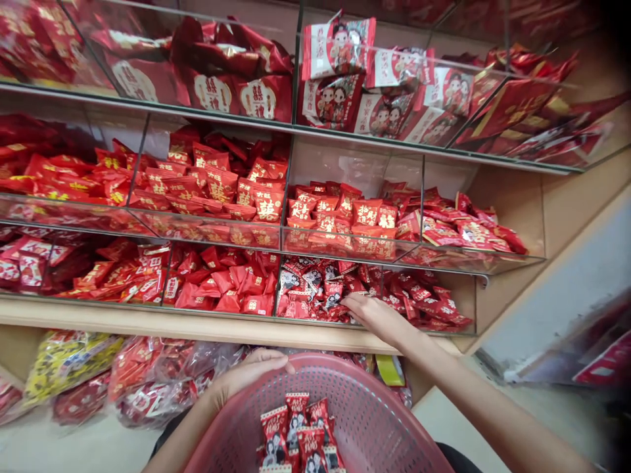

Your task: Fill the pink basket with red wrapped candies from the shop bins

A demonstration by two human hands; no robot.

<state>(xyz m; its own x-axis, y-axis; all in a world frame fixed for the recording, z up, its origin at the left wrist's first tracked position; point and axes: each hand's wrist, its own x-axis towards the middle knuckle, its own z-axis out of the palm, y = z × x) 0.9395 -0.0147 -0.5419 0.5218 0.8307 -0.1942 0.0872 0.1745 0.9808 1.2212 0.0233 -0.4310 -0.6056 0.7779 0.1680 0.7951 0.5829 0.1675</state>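
My left hand (259, 368) is wrapped over the far left rim of a pink perforated plastic basket (384, 420). Inside the basket lie several red wrapped candies (298, 433) with black-and-white couple pictures. My right hand (369, 312) reaches over the glass front of the lowest shelf, its fingers close together and pointing down into a bin of similar candies. One red-and-white candy (333, 294) stands right beside the fingertips. The thumb and whatever may be between the fingers are hidden.
Shelves (236, 326) with glass dividers rise ahead, filled with red packets (217, 187). Larger white-and-red packets (340, 46) fill part of the top row. Below are a yellow bag (71, 364) and clear bags of red sweets (148, 368). A wooden side panel (513, 289) bounds the right.
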